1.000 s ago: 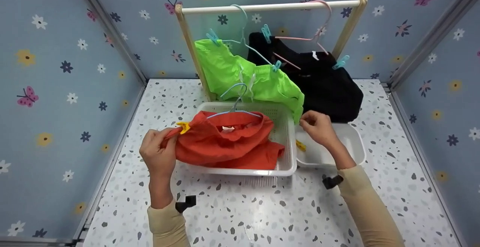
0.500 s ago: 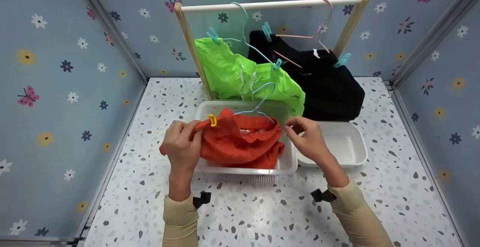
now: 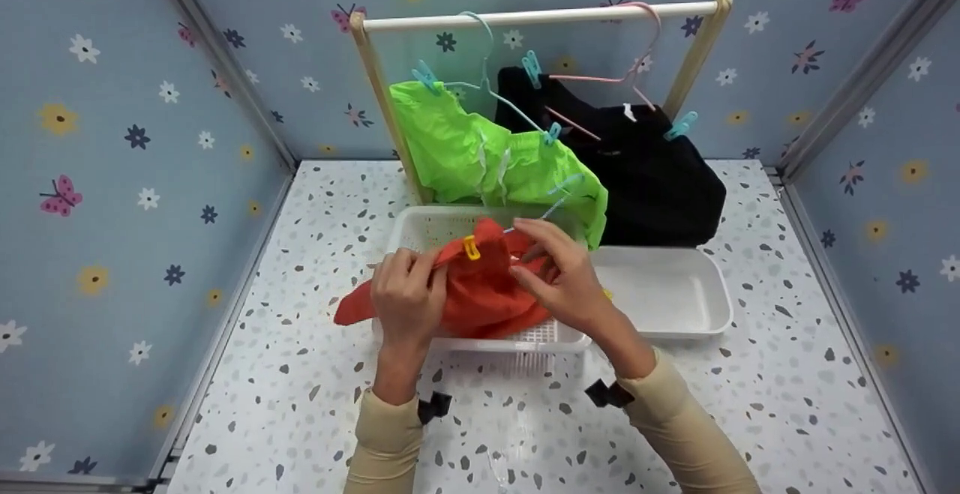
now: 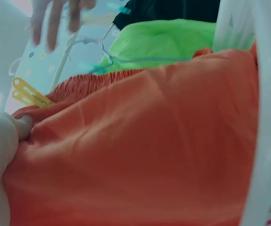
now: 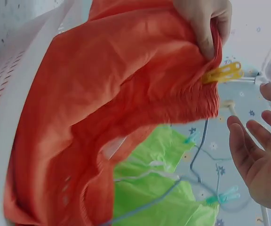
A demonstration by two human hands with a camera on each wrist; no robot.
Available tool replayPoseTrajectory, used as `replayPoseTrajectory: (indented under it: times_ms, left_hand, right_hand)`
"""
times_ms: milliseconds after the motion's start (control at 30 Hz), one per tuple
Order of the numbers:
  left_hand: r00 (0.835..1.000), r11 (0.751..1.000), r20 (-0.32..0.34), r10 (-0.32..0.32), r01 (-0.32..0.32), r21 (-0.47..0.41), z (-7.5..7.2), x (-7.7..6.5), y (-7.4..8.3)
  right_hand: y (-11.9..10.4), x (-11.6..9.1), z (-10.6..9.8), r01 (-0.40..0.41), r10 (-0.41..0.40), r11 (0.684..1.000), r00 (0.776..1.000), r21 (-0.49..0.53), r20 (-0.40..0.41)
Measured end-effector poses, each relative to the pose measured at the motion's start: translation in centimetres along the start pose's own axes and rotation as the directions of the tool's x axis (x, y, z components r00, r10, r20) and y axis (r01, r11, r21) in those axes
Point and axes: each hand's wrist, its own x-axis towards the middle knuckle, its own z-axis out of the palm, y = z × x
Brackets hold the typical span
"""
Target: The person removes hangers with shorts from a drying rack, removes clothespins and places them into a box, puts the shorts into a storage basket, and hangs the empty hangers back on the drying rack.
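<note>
My left hand (image 3: 407,295) pinches the waistband of the red shorts (image 3: 487,303), just beside a yellow clothespin (image 3: 471,247). That clothespin is clipped on the elastic waistband, as the right wrist view also shows. A light blue hanger (image 3: 553,208) sits at the waistband, its hook leaning to the right; part of it is hidden by the cloth and my right hand. My right hand (image 3: 566,280) is beside the shorts with fingers spread and nothing held. In the right wrist view the fingers (image 5: 260,136) stand apart from the clothespin. One leg of the shorts droops over the basket's left side.
The shorts lie over a white perforated basket (image 3: 517,345). To its right stands a white tray (image 3: 675,291), with a bit of yellow at its left edge. Behind, a rack (image 3: 540,16) bears green shorts (image 3: 525,164) and a black garment (image 3: 660,187) on hangers with teal clothespins.
My left hand has moved right with the pinched waistband, turning the shorts. The hanger's hook has swung right. My right hand has come left over the shorts and its fingers have spread.
</note>
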Motion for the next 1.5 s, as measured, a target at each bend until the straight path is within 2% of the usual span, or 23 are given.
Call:
replayPoseTrajectory:
  times_ms: [200, 333, 533, 700, 1033, 1167, 1367, 1500]
  left_hand:
    - [0.999, 0.999, 0.032, 0.029, -0.027, -0.046, 0.3, -1.6, 0.2]
    - [0.998, 0.997, 0.047, 0.050, -0.046, -0.067, 0.2, -1.9, 0.2]
    - [0.995, 0.994, 0.066, 0.075, -0.069, -0.089, 0.0, -2.0, 0.2]
    - [0.992, 0.991, 0.074, 0.099, -0.092, -0.094, 0.0, -2.1, 0.2]
    - [0.991, 0.989, 0.089, 0.099, -0.088, -0.118, 0.3, -2.6, -0.2]
    - [0.993, 0.991, 0.083, 0.078, -0.068, -0.113, 0.2, -2.9, -0.6]
    - [0.994, 0.991, 0.100, 0.052, -0.039, -0.124, 0.1, -3.1, -1.2]
    - [0.995, 0.991, 0.100, 0.023, -0.010, -0.137, 0.2, -3.3, -1.4]
  right_hand:
    - [0.3, -0.3, 1.8, 0.004, 0.001, 0.999, 0.996, -0.043, 0.094]
    - [0.7, -0.7, 2.7, 0.046, -0.040, 0.998, 0.993, -0.052, 0.111]
    - [1.2, -0.9, 3.4, 0.116, -0.108, 0.986, 0.991, -0.119, 0.073]
    - [1.4, -1.1, 3.8, 0.216, -0.211, 0.959, 0.976, -0.181, 0.045]
    - [2.1, -1.2, 4.1, 0.312, -0.318, 0.946, 0.946, -0.090, -0.062]
    - [2.1, -1.5, 4.1, 0.296, -0.296, 0.955, 0.950, -0.022, -0.100]
    - [1.8, -2.4, 3.8, 0.174, -0.149, 0.975, 0.974, 0.139, -0.169]
    - [0.5, -2.5, 3.0, 0.113, -0.080, 0.979, 0.977, 0.167, -0.196]
